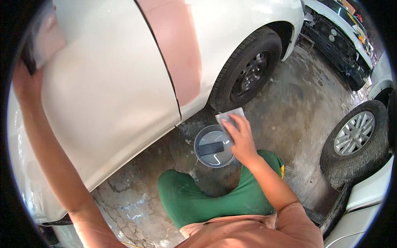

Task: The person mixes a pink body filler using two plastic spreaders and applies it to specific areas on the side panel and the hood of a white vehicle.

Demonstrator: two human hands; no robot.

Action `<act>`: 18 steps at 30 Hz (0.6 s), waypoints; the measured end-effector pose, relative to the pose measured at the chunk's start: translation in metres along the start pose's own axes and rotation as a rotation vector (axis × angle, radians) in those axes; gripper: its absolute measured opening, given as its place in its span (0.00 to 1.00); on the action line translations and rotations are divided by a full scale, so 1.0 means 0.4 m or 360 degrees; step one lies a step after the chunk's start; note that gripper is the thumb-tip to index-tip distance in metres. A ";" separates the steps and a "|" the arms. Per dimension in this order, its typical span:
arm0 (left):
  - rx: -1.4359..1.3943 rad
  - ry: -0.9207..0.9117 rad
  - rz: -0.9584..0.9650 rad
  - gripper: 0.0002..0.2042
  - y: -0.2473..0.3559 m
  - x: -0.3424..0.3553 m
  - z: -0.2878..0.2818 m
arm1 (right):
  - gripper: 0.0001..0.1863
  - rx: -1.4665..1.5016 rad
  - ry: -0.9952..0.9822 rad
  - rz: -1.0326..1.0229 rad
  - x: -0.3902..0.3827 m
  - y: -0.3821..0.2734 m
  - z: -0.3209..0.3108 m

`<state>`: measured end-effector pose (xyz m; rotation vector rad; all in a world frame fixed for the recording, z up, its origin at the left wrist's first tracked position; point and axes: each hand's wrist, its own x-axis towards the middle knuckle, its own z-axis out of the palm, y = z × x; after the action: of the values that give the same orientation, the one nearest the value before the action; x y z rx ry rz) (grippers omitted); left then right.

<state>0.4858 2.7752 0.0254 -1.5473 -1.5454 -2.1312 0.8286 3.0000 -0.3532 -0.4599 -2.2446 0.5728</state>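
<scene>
My right hand (243, 140) is pinched on a thin, pale grey sheet of sandpaper (230, 115), above the rim of a round clear tub (197, 155). Cloudy water fills the tub, and a dark rectangular block (211, 148) lies in it. Far off to the left, my left hand (28, 82) rests against the white car door (111, 78). Its fingers are blurred and partly hidden beside a dark shape and a pinkish patch. A large pink patch (178, 53) covers the white panel between the door edge and the front wheel.
The car's black front tyre (248, 68) stands just beyond the tub. On the right is another wheel with a silver rim (354, 133), beside a white vehicle. A white car with its front exposed (331, 35) stands at the back right. The concrete floor (285, 107) looks wet and stained.
</scene>
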 end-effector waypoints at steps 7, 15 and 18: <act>0.0030 0.0314 -0.1089 0.24 -0.154 -0.559 0.309 | 0.37 0.0698 0.0118 -0.0243 0.015 -0.134 -0.231; -0.0738 0.0527 -0.1721 0.18 -0.178 -0.761 0.566 | 0.32 0.0635 -0.0314 -0.0441 -0.041 -0.167 -0.216; -0.0667 0.0640 -0.1757 0.18 -0.193 -0.792 0.539 | 0.29 0.0376 -0.0423 -0.0258 -0.069 -0.043 -0.176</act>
<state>0.7372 2.8314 -0.2684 -0.1084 -2.1271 -3.1614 0.8967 2.9905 -0.3173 -0.0843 -2.3954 0.8416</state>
